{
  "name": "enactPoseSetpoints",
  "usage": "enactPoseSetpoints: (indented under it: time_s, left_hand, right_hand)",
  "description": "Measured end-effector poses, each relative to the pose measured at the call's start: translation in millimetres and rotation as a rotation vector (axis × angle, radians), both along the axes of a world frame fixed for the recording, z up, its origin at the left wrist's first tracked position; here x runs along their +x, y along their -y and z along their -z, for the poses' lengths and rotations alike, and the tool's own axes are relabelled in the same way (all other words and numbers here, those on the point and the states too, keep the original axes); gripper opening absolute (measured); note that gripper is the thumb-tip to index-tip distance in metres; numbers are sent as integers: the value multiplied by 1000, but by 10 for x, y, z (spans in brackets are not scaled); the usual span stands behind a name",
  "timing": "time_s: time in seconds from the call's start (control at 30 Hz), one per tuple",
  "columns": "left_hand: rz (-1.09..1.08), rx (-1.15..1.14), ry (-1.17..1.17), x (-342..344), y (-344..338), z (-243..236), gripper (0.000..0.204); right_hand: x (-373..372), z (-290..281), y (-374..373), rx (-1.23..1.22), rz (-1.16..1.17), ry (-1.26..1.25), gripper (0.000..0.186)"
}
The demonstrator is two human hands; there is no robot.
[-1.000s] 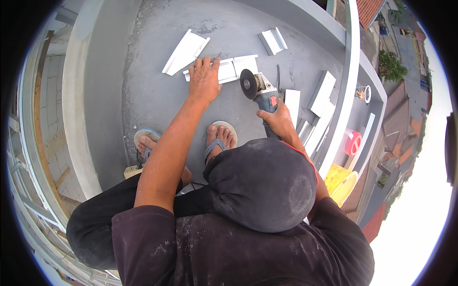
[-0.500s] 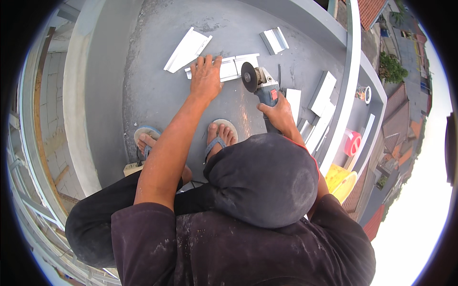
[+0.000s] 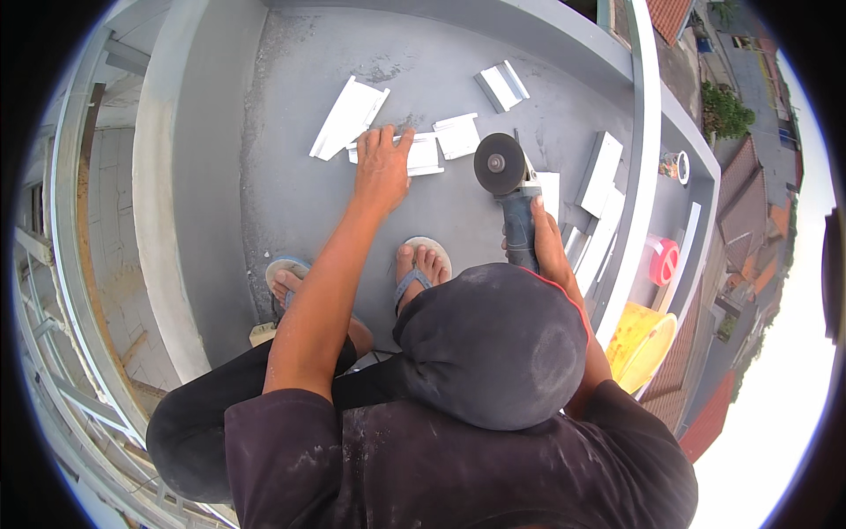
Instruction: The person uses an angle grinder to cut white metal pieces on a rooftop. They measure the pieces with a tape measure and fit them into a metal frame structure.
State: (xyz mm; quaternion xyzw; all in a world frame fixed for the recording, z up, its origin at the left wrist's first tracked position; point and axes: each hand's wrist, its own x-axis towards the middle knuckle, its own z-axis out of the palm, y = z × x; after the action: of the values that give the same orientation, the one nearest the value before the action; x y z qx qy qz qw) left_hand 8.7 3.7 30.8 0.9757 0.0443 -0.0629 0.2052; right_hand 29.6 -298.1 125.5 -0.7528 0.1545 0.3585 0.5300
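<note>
Cap: We looked past a black cap (image 3: 489,348) to two sandalled feet (image 3: 425,264).
Right hand: We saw the right hand (image 3: 546,240) with its fingers clamped round the grinder (image 3: 518,225).
Disc: The black disc (image 3: 499,167) faced us, apart from the channel's right end.
Left hand: The left hand (image 3: 382,172) lay over the channel (image 3: 425,152), fingers slightly apart; whether they gripped it, we could not tell.
Channel: It lay beyond the feet, with a stretch of grey floor (image 3: 330,198) between.
Short piece: We saw the short piece (image 3: 456,136) slanting off the channel's right end; contact was unclear.
Offcuts: One offcut (image 3: 350,116) lay behind the left hand, another (image 3: 503,86) farther off, floor around it.
Edges: A grey wall (image 3: 220,176) bounded the left, a white rail (image 3: 646,132) the right.
Bucket: We saw a yellow bucket (image 3: 648,344) outside the rail.
</note>
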Motion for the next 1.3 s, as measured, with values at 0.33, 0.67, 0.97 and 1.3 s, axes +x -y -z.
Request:
enactPoseSetpoints:
  time_s: [0.33,0.67,0.97,1.3]
  left_hand:
    - [32,-182,44,137,-329,-577,73]
    - [-623,-132,55,379,-1022,-96,57]
    - [-439,52,48,238,-1100,258,16]
    - [280,-81,-277,520,-1402,-362,34]
  right_hand:
    - [55,-186,385,247,273,129,73]
    - [-304,-190,169,599,454,56,71]
    - [-20,90,164,341,189,11,59]
    - [-276,295,444,200,112,-82,55]
